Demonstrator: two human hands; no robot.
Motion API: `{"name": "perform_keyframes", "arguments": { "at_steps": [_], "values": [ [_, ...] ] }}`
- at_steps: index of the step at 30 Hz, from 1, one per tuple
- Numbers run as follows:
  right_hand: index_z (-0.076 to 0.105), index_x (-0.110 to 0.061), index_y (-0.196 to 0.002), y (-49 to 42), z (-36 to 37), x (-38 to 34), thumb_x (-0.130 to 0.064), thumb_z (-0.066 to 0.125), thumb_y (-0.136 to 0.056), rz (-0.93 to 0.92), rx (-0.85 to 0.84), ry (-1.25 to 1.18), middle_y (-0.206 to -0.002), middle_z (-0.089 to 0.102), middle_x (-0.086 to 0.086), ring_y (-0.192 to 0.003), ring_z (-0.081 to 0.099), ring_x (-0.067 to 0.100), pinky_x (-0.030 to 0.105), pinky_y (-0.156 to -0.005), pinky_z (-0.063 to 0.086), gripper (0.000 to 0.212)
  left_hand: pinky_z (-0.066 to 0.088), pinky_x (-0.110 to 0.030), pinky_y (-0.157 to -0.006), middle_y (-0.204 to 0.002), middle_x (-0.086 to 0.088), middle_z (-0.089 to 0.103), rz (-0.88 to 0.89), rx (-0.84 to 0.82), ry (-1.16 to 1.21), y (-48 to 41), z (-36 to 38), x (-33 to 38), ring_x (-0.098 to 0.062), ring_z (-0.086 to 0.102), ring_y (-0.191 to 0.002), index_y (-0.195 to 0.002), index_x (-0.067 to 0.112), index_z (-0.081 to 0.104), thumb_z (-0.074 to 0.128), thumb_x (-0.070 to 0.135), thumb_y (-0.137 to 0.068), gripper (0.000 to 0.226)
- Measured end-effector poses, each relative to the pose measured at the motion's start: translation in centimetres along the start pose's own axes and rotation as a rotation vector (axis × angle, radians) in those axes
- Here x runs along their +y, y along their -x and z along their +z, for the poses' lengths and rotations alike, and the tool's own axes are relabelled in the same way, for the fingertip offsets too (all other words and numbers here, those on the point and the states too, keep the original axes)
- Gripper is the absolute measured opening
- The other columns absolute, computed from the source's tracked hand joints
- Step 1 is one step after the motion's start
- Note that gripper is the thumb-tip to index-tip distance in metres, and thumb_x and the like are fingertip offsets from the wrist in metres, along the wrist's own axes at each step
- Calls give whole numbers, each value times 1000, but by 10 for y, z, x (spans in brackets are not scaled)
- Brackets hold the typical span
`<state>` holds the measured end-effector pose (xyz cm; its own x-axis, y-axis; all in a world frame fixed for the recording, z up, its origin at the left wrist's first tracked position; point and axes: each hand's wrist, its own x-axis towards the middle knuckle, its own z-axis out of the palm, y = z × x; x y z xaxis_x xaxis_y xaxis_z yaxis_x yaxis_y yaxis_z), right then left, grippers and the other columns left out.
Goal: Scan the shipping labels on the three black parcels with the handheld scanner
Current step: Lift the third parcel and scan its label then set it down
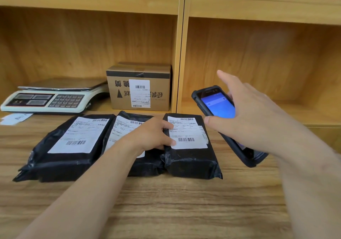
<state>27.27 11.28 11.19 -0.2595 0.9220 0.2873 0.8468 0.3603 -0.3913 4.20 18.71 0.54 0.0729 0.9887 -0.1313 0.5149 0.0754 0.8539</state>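
Three black parcels are laid side by side on the wooden table (166,201), each bearing one white shipping label: the left parcel (60,155), the middle parcel (147,164) and the right parcel (191,161). The left hand (153,135) is rested over the middle parcel, its fingertips pressed on the left edge of the right parcel's label (188,133). One handheld scanner (215,107), its blue screen lit, is gripped by the right hand (254,116) just right of the right parcel, the index finger raised. Farther off, one weighing scale (49,98) and one cardboard box (140,87) are seen on the shelf (258,109).
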Motion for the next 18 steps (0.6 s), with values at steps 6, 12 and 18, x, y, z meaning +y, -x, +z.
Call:
{"name": "perform_keyframes", "arguments": {
  "at_steps": [6,12,18],
  "values": [
    [6,-45,-155,0,1,0,-54,68,-78,-7,-4,7,-130,42,-5,-109,40,16,35,-80,34,100,64,-37,-86,-138,-3,61,48,68,-107,0,-5,-1,-17,61,-117,-143,23,59,91,13,-73,78],
    [6,-43,-155,0,4,-2,-52,70,-78,-20,-16,9,-137,44,-3,-113,41,15,34,-80,33,100,57,-43,-98,-142,1,61,131,147,-306,8,-20,9,-20,60,-126,-143,30,57,87,24,-78,72],
    [8,-43,-155,-2,8,0,-54,68,-78,-16,-5,29,-137,43,-3,-113,40,15,35,-80,33,98,52,-43,-105,-141,4,61,281,222,-394,22,-25,26,-17,62,-123,-152,35,44,77,33,-89,72]
  ]
}}
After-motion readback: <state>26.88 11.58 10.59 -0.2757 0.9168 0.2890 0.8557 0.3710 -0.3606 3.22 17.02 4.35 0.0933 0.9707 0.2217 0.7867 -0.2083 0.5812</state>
